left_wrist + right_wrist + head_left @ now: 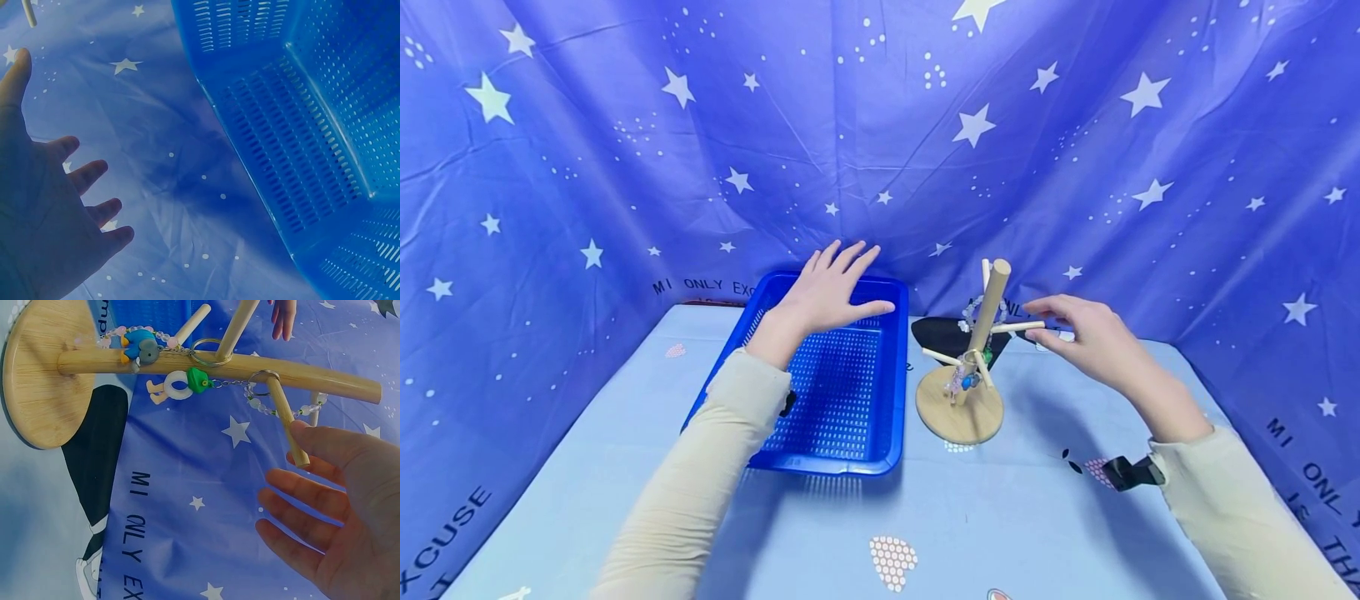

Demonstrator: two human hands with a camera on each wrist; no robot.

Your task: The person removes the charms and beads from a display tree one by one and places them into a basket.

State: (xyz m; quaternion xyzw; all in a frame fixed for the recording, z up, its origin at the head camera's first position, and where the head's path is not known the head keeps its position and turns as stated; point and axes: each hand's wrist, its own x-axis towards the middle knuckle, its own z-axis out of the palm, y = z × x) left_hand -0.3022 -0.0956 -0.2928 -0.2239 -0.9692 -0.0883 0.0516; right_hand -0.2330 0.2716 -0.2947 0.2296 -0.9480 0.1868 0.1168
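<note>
Pale wooden peg stand with round base (991,300), right of a blue perforated plastic basket (827,464). The left hand (831,296), fingers spread, is above the basket; the right hand (1093,342) has thumb and index finger at a peg (284,409), whether pinching cannot be told. A green-capped figure keyring (199,380) and a blue-and-grey elephant keyring (145,349) hang on pegs. Far starred blue cloth (865,100): black lettering (135,534), "MI ONLY".

Walled in creased, star-printed blue fabric (865,108)
Hangs behind and beside a table (820,533) covered in pale blue, heart-printed cloth (985,508).
</note>
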